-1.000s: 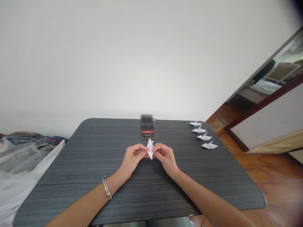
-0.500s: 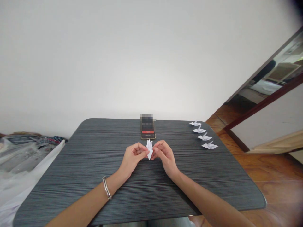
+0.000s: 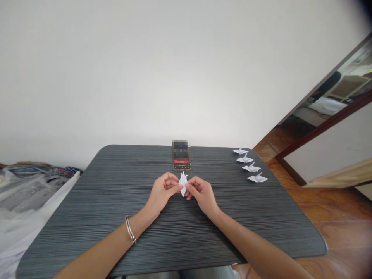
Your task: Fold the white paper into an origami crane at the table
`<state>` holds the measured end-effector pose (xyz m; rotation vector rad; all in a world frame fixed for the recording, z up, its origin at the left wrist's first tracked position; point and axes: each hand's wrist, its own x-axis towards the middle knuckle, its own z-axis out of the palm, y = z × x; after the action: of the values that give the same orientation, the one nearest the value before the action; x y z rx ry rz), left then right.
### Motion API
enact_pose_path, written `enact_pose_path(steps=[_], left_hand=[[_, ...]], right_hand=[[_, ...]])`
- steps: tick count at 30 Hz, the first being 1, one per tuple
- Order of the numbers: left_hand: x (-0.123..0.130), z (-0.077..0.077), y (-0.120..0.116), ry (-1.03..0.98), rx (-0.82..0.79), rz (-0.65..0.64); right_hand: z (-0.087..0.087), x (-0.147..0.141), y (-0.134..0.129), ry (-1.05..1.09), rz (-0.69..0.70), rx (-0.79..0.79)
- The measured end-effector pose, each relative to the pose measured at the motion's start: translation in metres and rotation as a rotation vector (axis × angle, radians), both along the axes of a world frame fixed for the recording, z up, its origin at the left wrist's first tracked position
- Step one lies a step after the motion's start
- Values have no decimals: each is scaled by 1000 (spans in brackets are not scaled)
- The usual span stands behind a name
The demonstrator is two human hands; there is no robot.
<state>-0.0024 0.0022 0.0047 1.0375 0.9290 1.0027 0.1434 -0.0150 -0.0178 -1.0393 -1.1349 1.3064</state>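
A small white folded paper piece (image 3: 183,183) is pinched between my two hands above the middle of the dark striped table (image 3: 116,217). My left hand (image 3: 162,193), with a silver bangle on its wrist, grips the paper's left side. My right hand (image 3: 201,193) grips its right side with fingertips. The paper's pointed tip hangs downward between the fingers. Both wrists rest low over the tabletop.
A phone (image 3: 181,159) lies at the table's far edge, just beyond my hands. Several finished white paper cranes (image 3: 250,168) sit in a row along the far right edge. Clothes and plastic bags (image 3: 29,193) pile up at the left. Wooden floor and a doorway lie to the right.
My hands and the paper have shifted slightly left and lower. The fingers have worked along the fold. Nothing else has moved.
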Motion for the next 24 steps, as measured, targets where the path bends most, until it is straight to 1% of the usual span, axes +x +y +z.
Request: enact_pose_path(steps=[3,7,10,15,20,24], left_hand=[[0,0,0,31,-7,18],[0,2,0,65,-15,11],[0,1,1,62,-10,13],[-1,-3,3,62,0,44],[0,-4,1,40,-34,37],[1,-4,1,46,-5,53]], right_hand=[[-1,-1,-2,-18,-18,5],[-1,-2,-3,-41,-44,5],[-1,-3,-2,-41,-45,3],[-2,-1,3,35,1,15],[-4,-1,6,83,-30,42],[-5,-1,4,11,-22,75]])
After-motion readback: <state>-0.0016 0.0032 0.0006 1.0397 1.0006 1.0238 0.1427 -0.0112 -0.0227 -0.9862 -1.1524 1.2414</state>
